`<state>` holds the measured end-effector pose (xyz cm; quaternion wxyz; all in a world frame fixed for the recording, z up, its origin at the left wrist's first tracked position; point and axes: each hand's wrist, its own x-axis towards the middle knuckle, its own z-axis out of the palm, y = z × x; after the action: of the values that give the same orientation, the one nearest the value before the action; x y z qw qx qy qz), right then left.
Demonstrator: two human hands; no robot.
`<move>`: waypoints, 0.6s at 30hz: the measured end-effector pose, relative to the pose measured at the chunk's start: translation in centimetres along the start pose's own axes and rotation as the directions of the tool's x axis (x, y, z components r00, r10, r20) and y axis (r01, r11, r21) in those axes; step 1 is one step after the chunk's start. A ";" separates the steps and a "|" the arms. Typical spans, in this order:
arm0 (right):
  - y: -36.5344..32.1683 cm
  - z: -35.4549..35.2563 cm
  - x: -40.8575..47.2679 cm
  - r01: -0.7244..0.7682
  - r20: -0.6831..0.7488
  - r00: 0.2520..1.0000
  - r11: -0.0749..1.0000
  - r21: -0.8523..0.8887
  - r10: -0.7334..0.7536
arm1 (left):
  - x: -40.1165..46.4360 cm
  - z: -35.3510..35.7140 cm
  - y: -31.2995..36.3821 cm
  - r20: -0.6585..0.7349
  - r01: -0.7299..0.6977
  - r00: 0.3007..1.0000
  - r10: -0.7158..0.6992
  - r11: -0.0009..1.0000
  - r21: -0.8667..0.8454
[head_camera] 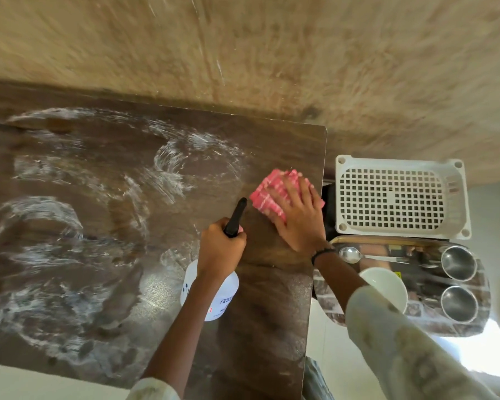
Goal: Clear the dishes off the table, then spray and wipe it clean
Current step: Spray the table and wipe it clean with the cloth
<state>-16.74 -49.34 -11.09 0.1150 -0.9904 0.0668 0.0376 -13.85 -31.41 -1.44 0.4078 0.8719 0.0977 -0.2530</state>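
Observation:
The dark wooden table (98,255) is streaked with white foamy smears over its left and middle parts. My left hand (221,246) grips the black trigger head of a white spray bottle (214,295), which stands near the table's front right. My right hand (299,217) lies flat on a folded pink checked cloth (267,193), pressing it onto the table close to the right edge. The strip of table around the cloth and down to the front looks free of smears.
Right of the table, a steel tray (427,255) holds a spoon (351,254), a white bowl (387,287) and two steel cups (458,262). A white perforated plastic basket (399,194) sits behind it. A beige wall runs behind the table.

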 end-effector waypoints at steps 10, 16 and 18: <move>-6.0 0.5 1.1 0.175 0.011 0.984 0.982 0.075 -0.177 | 1.2 0.4 1.0 -0.016 0.000 1.000 0.001 0.998 0.058; -1.0 0.1 -2.8 0.248 -0.008 0.969 0.968 0.038 -0.248 | 1.7 2.2 4.3 0.078 -0.030 0.997 0.024 0.996 0.080; -0.7 -0.1 -2.8 0.238 0.002 0.971 0.970 0.052 -0.239 | 1.9 3.1 5.8 0.093 -0.044 0.995 0.034 0.992 0.114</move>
<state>-19.41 -48.34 -10.60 0.1443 -0.9878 -0.0523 0.0259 -11.14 -37.57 -0.26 0.3654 0.8835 0.0472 -0.2894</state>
